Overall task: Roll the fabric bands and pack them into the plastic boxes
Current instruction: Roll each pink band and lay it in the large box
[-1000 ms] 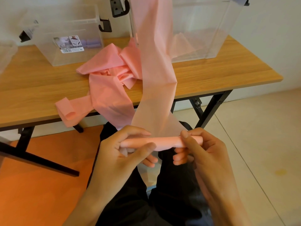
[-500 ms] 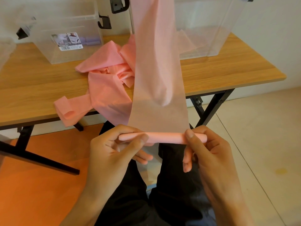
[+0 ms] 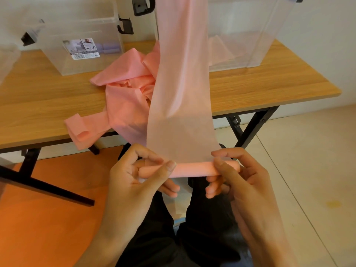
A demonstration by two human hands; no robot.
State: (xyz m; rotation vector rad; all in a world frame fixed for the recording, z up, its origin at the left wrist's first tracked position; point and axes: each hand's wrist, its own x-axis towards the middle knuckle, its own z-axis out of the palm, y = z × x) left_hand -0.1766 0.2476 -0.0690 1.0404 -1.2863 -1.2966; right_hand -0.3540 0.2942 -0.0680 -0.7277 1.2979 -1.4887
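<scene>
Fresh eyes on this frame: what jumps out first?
The wide pink band running up the middle from a roll that the left hand and right hand pinch by its ends, low centre. Behind it, a pink pile lies on the table, with clear boxes at the back.

L hand (image 3: 134, 180) & R hand (image 3: 248, 178) each pinch an end of the pink roll (image 3: 192, 168), thumbs on top, above the lap. Unrolled pink band (image 3: 181, 89) runs up from it, out of frame. Behind: wooden bench (image 3: 38, 105) w/ heap of pink bands (image 3: 123, 97), small clear box (image 3: 81, 54) left, larger clear box (image 3: 250, 39) right.
</scene>
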